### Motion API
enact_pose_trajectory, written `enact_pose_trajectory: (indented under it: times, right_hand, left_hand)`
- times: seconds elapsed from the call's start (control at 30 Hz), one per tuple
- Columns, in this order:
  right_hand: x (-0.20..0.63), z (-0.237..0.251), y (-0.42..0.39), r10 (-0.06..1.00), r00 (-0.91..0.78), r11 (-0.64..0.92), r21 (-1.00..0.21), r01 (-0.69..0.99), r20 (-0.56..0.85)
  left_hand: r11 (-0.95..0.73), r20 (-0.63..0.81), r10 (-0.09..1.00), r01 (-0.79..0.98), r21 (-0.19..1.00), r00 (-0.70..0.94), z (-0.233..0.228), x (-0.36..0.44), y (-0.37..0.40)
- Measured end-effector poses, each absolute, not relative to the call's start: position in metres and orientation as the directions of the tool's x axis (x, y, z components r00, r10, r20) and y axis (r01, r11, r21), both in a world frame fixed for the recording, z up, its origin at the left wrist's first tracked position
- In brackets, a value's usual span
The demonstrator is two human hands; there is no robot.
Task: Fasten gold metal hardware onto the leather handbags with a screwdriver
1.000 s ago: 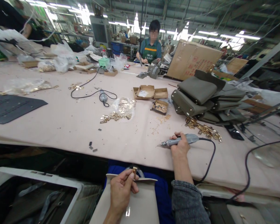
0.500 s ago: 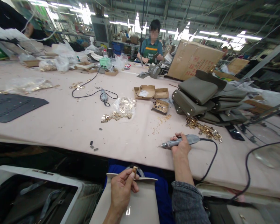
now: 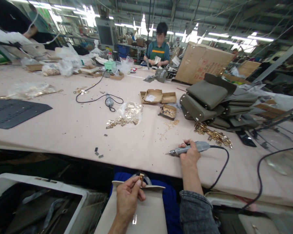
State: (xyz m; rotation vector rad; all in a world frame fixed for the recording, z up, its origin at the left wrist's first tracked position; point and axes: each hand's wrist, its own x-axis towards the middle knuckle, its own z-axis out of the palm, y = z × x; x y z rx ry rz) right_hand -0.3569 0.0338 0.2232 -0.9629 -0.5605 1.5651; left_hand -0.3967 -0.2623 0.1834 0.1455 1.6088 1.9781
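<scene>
Between thumb and fingers, my left hand [image 3: 130,198] pinches a small gold metal fitting [image 3: 141,177] at the upper edge of a beige bag panel [image 3: 148,211]. That panel lies over my lap, on blue cloth [image 3: 172,201]. My right hand [image 3: 190,152] is wrapped round a grey electric screwdriver [image 3: 202,146], low over the table, its tip pointing left. A black cord runs from its rear end. Tiny gold screws [image 3: 169,126] lie scattered on the table beyond the tip.
Gold fittings [image 3: 213,136] lie in a heap beside stacked dark grey bag pieces [image 3: 210,94]. A small carton [image 3: 168,111] holds tiny parts. More fittings [image 3: 123,122] spill from a plastic bag. A white crate [image 3: 80,191] stands at lower left. Across the table sits a person [image 3: 158,50].
My hands stay almost still, with the same fitting and screwdriver in them. The person across the table now holds a pale piece. At far left, another person has leaned further into view.
</scene>
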Motion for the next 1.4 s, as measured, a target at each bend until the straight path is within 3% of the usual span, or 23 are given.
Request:
enact_pose_trajectory:
  times: [1.4]
  right_hand:
    - [-0.3479, 0.2241, 0.0330, 0.964, -0.002, -0.212, -0.765, -0.608, -0.266]
  left_hand:
    - [-0.078, -0.275, 0.532, -0.369, 0.926, -0.801, 0.1855, -0.3936, -0.2591]
